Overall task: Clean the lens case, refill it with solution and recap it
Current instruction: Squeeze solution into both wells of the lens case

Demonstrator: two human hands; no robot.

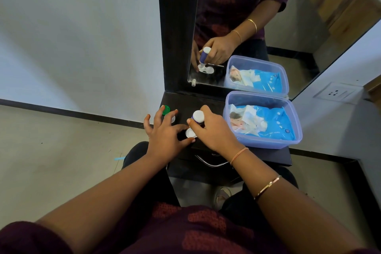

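Evidently the refill step was in hand.

Head view, direct: the right hand [216, 130] gripped the bottle [198, 116], fingers and thumb wrapped round its body, base uppermost, nozzle hidden below the hand. The case [190, 133] lay on the dark shelf [206, 105] directly under the bottle. 1 white well showed; the other was hidden by the hands. The left hand [165, 136] pinched the case's left end between thumb and forefinger, the other 3 fingers spread and clear of it. 2 caps, a green cap [165, 110] and a white cap [172, 118], lay together on the shelf beyond the left hand, apart from the case, so both wells stood uncapped. A tub [296, 126] holding wipes [274, 121] sat at the shelf's right, just beside the right hand.

Head view, mirror [268, 16]: the reflection showed the bottle tilted nozzle-down, its tip at or just above 1 well. Whether solution was flowing, and how full either well stood, could not be told.

Assessment: cleaning appeared done, filling under way, recapping outstanding. The next move called for a measured squeeze and a short shift of the nozzle to the 2nd well. The bottle would then go down upright and each cap be fetched to its well, with the left hand keeping the case level against spillage.
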